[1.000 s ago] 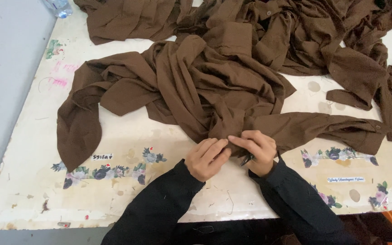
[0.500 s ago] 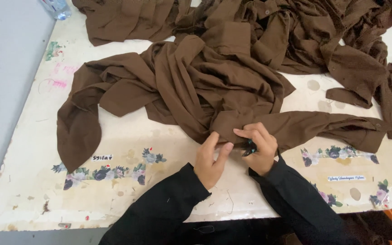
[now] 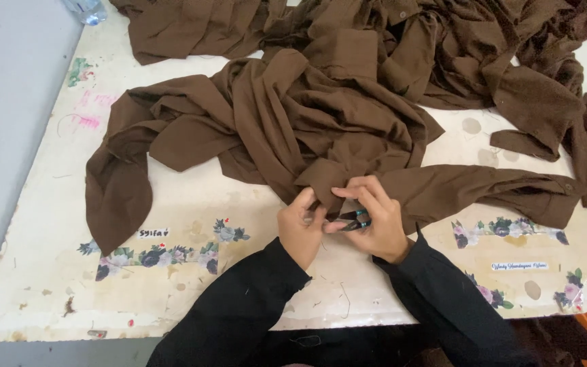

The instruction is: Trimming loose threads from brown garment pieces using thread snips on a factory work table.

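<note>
Right hand (image 3: 375, 228) is gripping small dark-handled snips (image 3: 354, 219) at the near table (image 3: 191, 204) edge, while the left hand (image 3: 300, 228) is pinching the brown garment (image 3: 287, 129) hem beside them. Trimming looks underway; more brown garments (image 3: 456, 47) are lying piled beyond, seemingly waiting.

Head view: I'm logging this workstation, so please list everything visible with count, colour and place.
garment: one, brown, crumpled mid-table, one edge pinched by both hands.
garment pile: count unclear, brown, along the far and right edge.
snips: one small pair, dark with a teal part, in the right hand.
table: one, cream, worn and stained.
flower stickers: several strips, dark blue and white, along the near edge.
bottle: one, clear, far left corner, mostly cut off.
sleeves: two, black.
left hand: pinching the cloth edge.
right hand: holding snips at the edge.
</note>
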